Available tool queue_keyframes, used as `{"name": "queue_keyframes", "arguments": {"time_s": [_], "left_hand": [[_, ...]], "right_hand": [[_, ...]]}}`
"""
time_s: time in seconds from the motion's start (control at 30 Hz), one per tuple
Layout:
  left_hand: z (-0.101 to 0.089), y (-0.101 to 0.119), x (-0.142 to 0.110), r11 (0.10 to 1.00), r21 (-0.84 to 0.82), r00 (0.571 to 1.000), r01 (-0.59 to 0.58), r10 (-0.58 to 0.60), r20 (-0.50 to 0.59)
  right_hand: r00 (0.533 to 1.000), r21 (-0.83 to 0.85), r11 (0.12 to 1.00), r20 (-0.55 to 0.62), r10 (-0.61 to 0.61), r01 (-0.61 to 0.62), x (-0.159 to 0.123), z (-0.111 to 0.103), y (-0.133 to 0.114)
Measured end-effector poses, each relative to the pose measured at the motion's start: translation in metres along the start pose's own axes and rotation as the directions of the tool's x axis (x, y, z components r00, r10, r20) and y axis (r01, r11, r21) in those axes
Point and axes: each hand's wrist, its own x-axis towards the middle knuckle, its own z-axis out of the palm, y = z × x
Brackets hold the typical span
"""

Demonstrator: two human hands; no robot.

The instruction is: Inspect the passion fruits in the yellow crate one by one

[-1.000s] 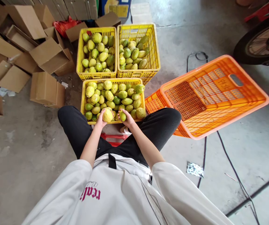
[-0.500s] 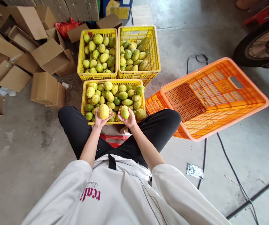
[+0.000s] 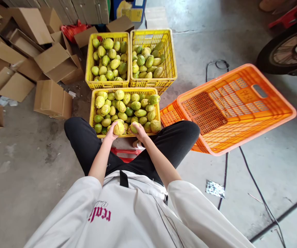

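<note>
My left hand (image 3: 111, 133) is closed around a round, knobbly yellow fruit (image 3: 119, 128), papaya-like in look. In my right hand (image 3: 139, 132) is a smaller yellow-green fruit (image 3: 134, 127), partly hidden by the fingers. Both hands are close together above the near rim of a yellow crate (image 3: 159, 115) between my knees. Many green and yellow fruits of the same kind (image 3: 121, 106) fill that crate.
Behind stand two more yellow crates of fruit, one at left (image 3: 88, 62) and one at right (image 3: 173, 57). An orange crate (image 3: 241, 131) leans at my right. Cardboard boxes (image 3: 51, 98) pile up at the left. Black cables (image 3: 254, 182) cross the floor near a wheel (image 3: 284, 51).
My hands have come closer together and slightly lower. The left fruit has moved right, and the right fruit has turned and shifted a little left, now more covered by fingers.
</note>
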Motion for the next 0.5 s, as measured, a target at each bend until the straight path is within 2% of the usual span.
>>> {"name": "queue_keyframes", "arguments": {"time_s": [0.1, 0.17, 0.3, 0.4, 0.5], "left_hand": [[0.0, 0.003, 0.0, 1.0, 0.001, 1.0, 0.0, 0.0, -0.01], [0.0, 0.003, -0.002, 0.999, -0.03, 1.0, 0.012, -0.011, 0.026], [0.001, 0.003, -0.007, 0.99, -0.135, 0.992, 0.029, -0.012, 0.122], [0.003, 0.004, -0.01, 0.982, -0.188, 0.989, -0.02, 0.047, 0.137], [0.003, 0.005, -0.013, 0.976, -0.191, 0.976, -0.101, 0.134, 0.173]], "right_hand": [[0.997, 0.021, 0.999, -0.056, 0.049, -0.047, -0.002, 0.003, -0.006], [0.995, 0.051, 0.995, -0.033, 0.092, -0.09, -0.004, 0.007, -0.01], [0.995, 0.122, 0.988, 0.03, 0.096, -0.099, -0.01, 0.011, -0.015], [0.992, 0.182, 0.979, 0.101, 0.072, -0.09, -0.014, 0.013, -0.018], [0.992, 0.218, 0.973, 0.116, 0.044, -0.069, -0.017, 0.014, -0.021]]}}
